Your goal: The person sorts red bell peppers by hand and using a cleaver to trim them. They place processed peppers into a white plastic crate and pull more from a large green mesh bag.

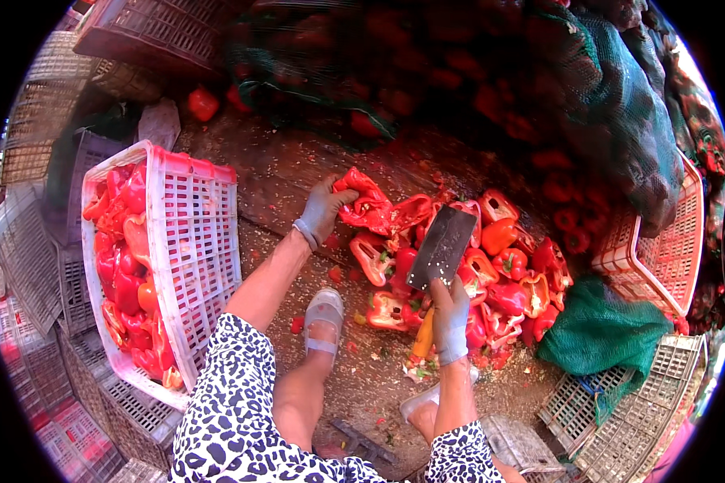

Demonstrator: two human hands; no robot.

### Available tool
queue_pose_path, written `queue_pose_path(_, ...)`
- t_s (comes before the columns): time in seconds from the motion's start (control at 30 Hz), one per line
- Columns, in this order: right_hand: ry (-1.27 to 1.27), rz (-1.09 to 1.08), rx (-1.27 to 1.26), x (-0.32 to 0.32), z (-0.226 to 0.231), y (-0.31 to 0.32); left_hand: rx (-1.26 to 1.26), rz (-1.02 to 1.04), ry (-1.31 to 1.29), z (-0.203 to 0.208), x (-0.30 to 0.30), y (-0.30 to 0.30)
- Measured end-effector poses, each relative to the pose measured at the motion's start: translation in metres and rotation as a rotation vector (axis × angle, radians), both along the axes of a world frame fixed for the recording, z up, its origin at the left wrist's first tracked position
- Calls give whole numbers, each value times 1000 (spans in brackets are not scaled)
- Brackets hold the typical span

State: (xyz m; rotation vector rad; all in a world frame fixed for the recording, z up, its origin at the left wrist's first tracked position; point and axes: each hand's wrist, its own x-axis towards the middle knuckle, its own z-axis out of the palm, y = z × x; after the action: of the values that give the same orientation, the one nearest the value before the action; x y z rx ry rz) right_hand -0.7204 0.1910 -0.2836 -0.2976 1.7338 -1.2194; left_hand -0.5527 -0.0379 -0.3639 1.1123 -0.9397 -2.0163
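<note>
My left hand (322, 211), in a grey glove, grips a crumpled red bell pepper (364, 197) at the left side of a heap of cut peppers. My right hand (451, 318), gloved the same way, is closed on a cleaver (441, 245) whose broad dark blade points away from me over the heap. Pale seeds stick to the blade. Something long and yellow (424, 336) shows beside the right hand; I cannot tell whether it is the cleaver's handle. Halved and whole red peppers (507, 294) lie under and to the right of the blade.
A white plastic crate (209, 209) full of red peppers leans at my left. Dark green net sacks (620, 121) of peppers rise at the far right, above a pinkish crate (656, 249). Green netting (600, 330) lies over grey crates at the right. Seeds litter the brown floor (270, 217).
</note>
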Motion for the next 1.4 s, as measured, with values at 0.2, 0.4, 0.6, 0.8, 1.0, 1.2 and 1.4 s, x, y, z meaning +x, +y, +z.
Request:
queue_pose_path(0.2,26,-24,-5,6,-5,1,-305,-431,-448,-3,14,-37)
queue_pose_path(0.4,-48,35,17,-4,-8,1,30,-192,240,22,13,-32)
queue_pose_path(0.6,-13,41,-18,3,-27,6,-76,-129,322,137,45,-40)
queue_pose_path(0.8,-209,-32,-69,-1,-24,7,-747,50,-376,290,133,-55)
queue_pose_path(1.0,-167,42,-92,16,-29,12,-1446,21,-1566,306,291,-47)
queue_pose_path(1.2,-143,47,-52,21,-17,16,-715,-298,-1733,283,333,2)
queue_pose_path(1.4,-178,-8,-25,23,-16,18,-857,35,-1244,306,262,-12)
